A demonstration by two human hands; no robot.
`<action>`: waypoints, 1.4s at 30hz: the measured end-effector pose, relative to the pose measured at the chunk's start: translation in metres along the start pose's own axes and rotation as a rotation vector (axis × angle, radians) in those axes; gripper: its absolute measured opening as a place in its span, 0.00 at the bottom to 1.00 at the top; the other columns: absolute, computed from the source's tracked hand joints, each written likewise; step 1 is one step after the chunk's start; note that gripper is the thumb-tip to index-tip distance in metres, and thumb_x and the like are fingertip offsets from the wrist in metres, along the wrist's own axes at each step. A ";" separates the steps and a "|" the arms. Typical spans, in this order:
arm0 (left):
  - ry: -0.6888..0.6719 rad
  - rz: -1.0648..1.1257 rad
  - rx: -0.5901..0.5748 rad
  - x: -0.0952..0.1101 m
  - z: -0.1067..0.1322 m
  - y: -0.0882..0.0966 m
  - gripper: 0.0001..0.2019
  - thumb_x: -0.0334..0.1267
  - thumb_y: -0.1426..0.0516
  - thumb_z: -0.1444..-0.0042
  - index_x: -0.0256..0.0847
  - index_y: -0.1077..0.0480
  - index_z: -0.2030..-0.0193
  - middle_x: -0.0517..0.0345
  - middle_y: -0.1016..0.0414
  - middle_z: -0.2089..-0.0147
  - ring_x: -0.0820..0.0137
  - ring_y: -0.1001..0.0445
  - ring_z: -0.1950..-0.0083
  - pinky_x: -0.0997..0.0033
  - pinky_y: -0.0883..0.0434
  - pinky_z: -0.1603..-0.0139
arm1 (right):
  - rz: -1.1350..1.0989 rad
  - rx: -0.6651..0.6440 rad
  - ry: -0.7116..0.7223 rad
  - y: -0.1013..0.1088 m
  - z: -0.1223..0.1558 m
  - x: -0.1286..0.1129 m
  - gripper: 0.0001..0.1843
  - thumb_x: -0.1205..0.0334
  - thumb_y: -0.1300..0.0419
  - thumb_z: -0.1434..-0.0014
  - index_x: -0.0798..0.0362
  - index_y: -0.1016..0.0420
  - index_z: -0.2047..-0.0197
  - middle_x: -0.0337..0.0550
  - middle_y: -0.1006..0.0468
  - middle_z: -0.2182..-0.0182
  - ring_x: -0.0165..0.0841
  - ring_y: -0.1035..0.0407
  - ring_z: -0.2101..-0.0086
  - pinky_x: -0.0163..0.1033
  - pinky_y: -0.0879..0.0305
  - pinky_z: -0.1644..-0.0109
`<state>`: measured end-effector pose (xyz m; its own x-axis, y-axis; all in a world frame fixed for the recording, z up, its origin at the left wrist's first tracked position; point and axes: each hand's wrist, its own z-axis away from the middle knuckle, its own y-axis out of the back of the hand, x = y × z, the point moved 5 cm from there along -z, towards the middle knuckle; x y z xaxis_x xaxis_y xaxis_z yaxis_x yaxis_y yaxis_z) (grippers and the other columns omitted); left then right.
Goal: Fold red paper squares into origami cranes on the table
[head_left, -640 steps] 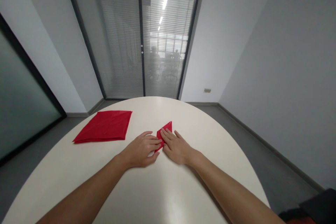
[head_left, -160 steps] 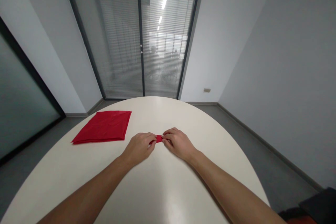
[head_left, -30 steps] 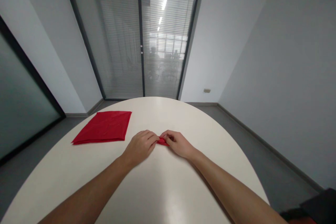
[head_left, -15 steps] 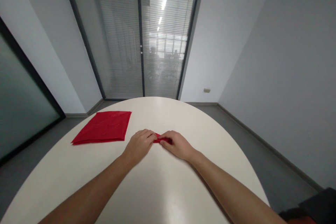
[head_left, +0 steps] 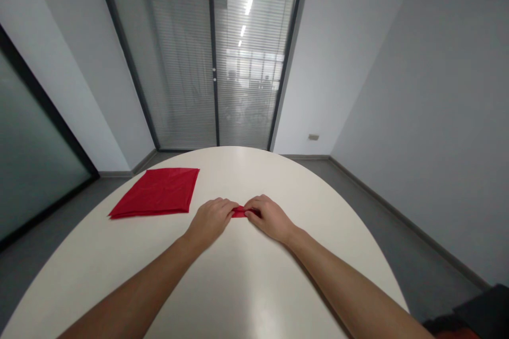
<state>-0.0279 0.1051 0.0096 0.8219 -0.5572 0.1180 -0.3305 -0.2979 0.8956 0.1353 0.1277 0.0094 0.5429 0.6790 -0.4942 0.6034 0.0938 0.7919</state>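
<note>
A small folded strip of thin red sheet (head_left: 239, 213), which could be plastic or cloth, lies on the table between my hands. My left hand (head_left: 212, 218) has its fingers closed over the strip's left end. At the other end, my right hand (head_left: 270, 217) pinches the strip between thumb and fingers. Only a short middle stretch shows; both ends are hidden under my fingers. To the left of my left hand, a larger red folded stack (head_left: 159, 192) of the same-looking thin material rests flat, its layers visible along the front edge.
The round white table (head_left: 254, 275) carries both red pieces. Beyond it stand a glass partition with blinds (head_left: 246, 106) and a white wall with a socket plate (head_left: 313, 137). A dark object (head_left: 483, 310) sits at the lower right, off the table.
My hands have drawn slightly apart, the left a little leftward and the right a little rightward. More of the red strip's middle shows between them. The red stack has stayed put.
</note>
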 end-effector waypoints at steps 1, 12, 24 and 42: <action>0.012 0.004 0.001 -0.001 0.000 0.000 0.09 0.29 0.43 0.37 0.42 0.25 0.52 0.56 0.19 0.57 0.63 0.23 0.56 0.62 0.28 0.54 | 0.002 -0.004 -0.002 0.000 0.000 0.000 0.09 0.70 0.42 0.36 0.52 0.21 0.58 0.43 0.19 0.61 0.36 0.30 0.58 0.41 0.36 0.50; -0.037 0.019 0.024 0.002 0.000 0.003 0.09 0.28 0.45 0.37 0.42 0.24 0.56 0.56 0.19 0.59 0.63 0.23 0.57 0.62 0.29 0.55 | 0.046 -0.018 -0.009 0.002 0.000 -0.003 0.09 0.71 0.41 0.38 0.51 0.21 0.58 0.43 0.19 0.62 0.36 0.30 0.59 0.40 0.34 0.52; 0.029 0.002 0.023 0.000 -0.001 0.003 0.09 0.29 0.46 0.36 0.41 0.27 0.52 0.55 0.20 0.58 0.64 0.23 0.57 0.64 0.29 0.55 | 0.050 -0.032 0.016 0.003 0.000 -0.007 0.11 0.69 0.42 0.36 0.51 0.21 0.53 0.44 0.20 0.60 0.36 0.30 0.58 0.41 0.34 0.51; -0.093 -0.081 -0.040 0.009 0.004 0.008 0.05 0.31 0.43 0.38 0.40 0.25 0.62 0.53 0.21 0.63 0.62 0.24 0.60 0.60 0.28 0.56 | 0.088 -0.094 0.147 0.005 0.005 -0.008 0.14 0.67 0.42 0.36 0.47 0.20 0.51 0.44 0.21 0.55 0.37 0.30 0.53 0.42 0.33 0.47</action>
<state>-0.0248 0.0948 0.0158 0.7979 -0.6028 0.0059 -0.2448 -0.3150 0.9170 0.1366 0.1188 0.0152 0.4957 0.7861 -0.3693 0.4964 0.0924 0.8631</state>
